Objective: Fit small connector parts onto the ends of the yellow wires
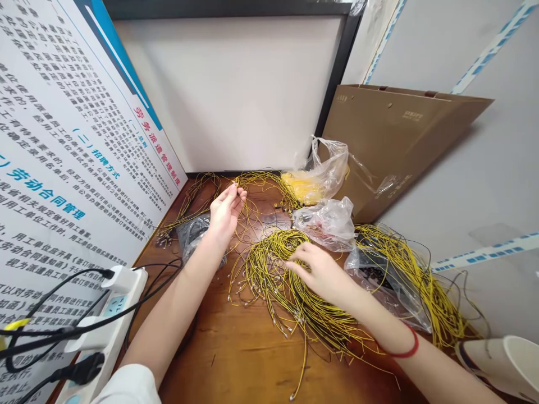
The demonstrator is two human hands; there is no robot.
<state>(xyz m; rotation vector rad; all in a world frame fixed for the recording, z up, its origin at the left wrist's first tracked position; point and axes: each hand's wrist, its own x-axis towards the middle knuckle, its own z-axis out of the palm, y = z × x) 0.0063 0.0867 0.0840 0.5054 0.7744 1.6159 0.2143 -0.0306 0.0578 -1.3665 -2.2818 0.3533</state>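
Observation:
A large loose bundle of thin yellow and black wires (273,252) with small metallic ends lies on the wooden table in front of me. My right hand (315,269) is over this bundle, its fingers slightly bent and apart, touching or just above the wires. Farther off on the left, my left hand (227,209) is raised with thumb and fingers pinched on a thin yellow wire. The exact end between the fingertips is too small to make out. Behind that hand, a second spread of yellow wires (263,177) runs along the back of the table.
A clear bag with yellow pieces (309,188) and another clear bag (326,224) stand at centre right. Small black parts sit in a bag (374,275) beside more yellow wires (438,308). A power strip (109,331) is at left, a paper cup (501,365) at right.

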